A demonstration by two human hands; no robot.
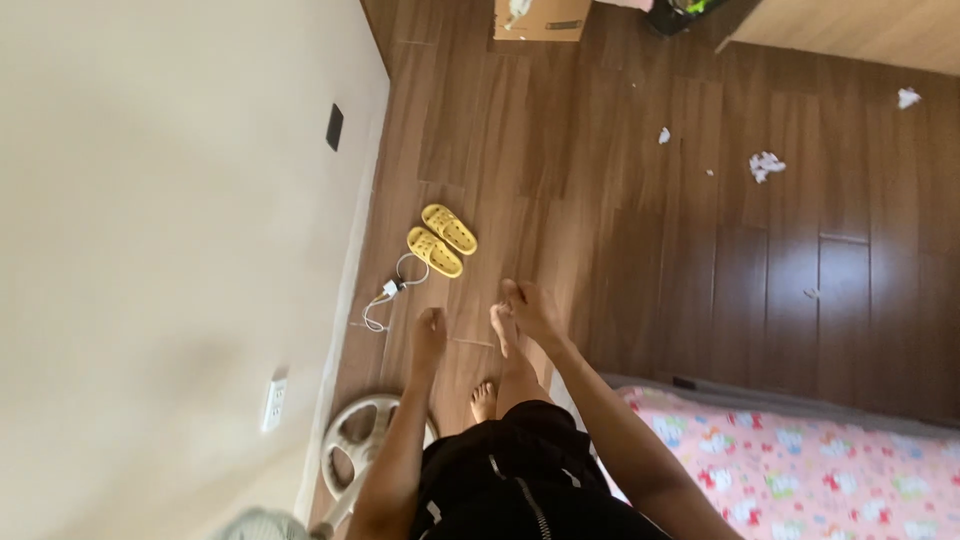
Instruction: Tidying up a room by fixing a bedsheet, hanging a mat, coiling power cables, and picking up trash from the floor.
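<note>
Head view: we stand barefoot on a wooden floor (pixel 640 260).
Left hand (pixel 429 333) curled narrow, right hand (pixel 533 308) loosely open, both empty; yellow slippers (pixel 441 240) lie far-left by the wall (pixel 150 200).

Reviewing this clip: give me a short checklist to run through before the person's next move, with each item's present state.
1. Left hand free: ok, loosely closed, nothing visibly in it.
2. Right hand free: cannot tell; it overlaps the raised bare foot, so any contact or grip is unclear.
3. Footing: not ok, only the other foot looks planted.
4. Pair of yellow perforated rubber slippers: ok, side by side on the brown wooden floor, apart from both hands.
5. White charger cable near the feet: not ok, loose on the floor.
6. White paper scraps: not ok, scattered about.
</note>
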